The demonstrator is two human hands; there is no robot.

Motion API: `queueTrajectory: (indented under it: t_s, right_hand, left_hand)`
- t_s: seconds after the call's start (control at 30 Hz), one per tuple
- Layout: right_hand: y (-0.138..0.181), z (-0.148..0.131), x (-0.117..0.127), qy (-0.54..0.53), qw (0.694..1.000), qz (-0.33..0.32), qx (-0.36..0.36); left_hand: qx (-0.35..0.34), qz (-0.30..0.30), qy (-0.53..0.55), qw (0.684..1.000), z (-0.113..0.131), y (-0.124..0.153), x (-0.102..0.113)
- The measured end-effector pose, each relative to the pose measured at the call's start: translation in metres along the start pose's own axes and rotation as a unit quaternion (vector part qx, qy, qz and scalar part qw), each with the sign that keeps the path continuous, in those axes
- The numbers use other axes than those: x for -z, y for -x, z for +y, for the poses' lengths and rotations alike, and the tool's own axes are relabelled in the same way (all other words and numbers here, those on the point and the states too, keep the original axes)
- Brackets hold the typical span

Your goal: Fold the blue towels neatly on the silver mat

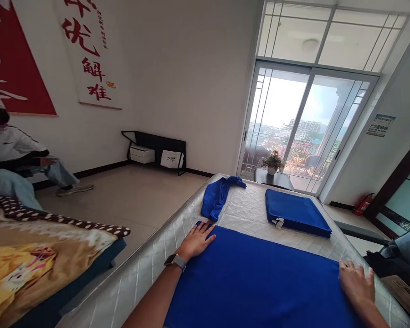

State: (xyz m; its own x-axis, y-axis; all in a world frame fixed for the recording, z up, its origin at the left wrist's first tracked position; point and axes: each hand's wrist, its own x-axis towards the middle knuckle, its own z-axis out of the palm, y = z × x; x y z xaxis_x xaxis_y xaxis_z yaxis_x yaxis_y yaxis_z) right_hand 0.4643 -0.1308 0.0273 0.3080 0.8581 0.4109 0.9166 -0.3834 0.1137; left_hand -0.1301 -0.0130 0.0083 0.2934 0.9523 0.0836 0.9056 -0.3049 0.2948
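A large blue towel (256, 278) lies spread flat on a bare quilted mattress (249, 212). My left hand (195, 240), with a watch on the wrist, rests flat and open on the towel's far left corner. On the towel's right edge, my right hand (356, 282) presses down with its fingers stretched out. Beyond the spread towel lie a crumpled blue towel (217, 197) at the left and a neat stack of folded blue towels (295, 212) at the right.
A second bed with a patterned yellow blanket (37, 255) stands at the left. A person in a white top (17, 155) sits by the left wall. A small table with a potted plant (273, 163) stands before the glass balcony door. A fire extinguisher (363, 203) stands at the right wall.
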Motion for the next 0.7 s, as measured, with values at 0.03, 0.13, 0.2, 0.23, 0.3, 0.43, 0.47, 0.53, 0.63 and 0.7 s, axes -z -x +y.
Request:
queueTrajectory:
  t_s: [0.03,0.13,0.2,0.23,0.3,0.43,0.47,0.53,0.63,0.7]
  right_hand:
    - [0.0,-0.023,0.011,-0.01,1.0,0.003,0.015]
    - [0.011,-0.117,0.051,-0.111,0.989,-0.018,0.092]
    - [0.025,-0.19,0.079,-0.178,0.968,-0.061,0.167]
    - [0.033,-0.226,0.091,-0.206,0.952,-0.085,0.208]
    - [0.05,-0.292,0.109,-0.255,0.92,-0.126,0.269]
    - [0.073,-0.382,0.117,-0.306,0.874,-0.189,0.326]
    - [0.075,-0.394,0.114,-0.311,0.87,-0.199,0.327]
    - [0.078,-0.408,0.108,-0.317,0.868,-0.208,0.321]
    - [0.075,-0.405,0.099,-0.321,0.87,-0.207,0.311]
    - [0.07,-0.392,0.095,-0.315,0.874,-0.211,0.305]
  left_hand:
    - [0.006,-0.002,-0.002,1.0,-0.001,0.0,-0.001]
    - [0.013,0.003,-0.005,1.0,-0.003,0.001,-0.002]
    - [0.007,0.016,-0.007,1.0,-0.005,0.0,-0.005]
    - [0.003,0.023,-0.009,1.0,-0.006,0.0,-0.006]
    - [-0.002,0.032,-0.017,0.999,-0.009,-0.001,-0.008]
    - [0.002,0.034,-0.042,0.999,-0.014,-0.002,-0.011]
    - [0.007,0.031,-0.048,0.998,-0.014,-0.002,-0.012]
    - [0.016,0.023,-0.061,0.998,-0.015,-0.002,-0.012]
    - [0.02,0.024,-0.069,0.997,-0.016,-0.003,-0.015]
    - [0.022,0.033,-0.068,0.997,-0.016,-0.003,-0.017]
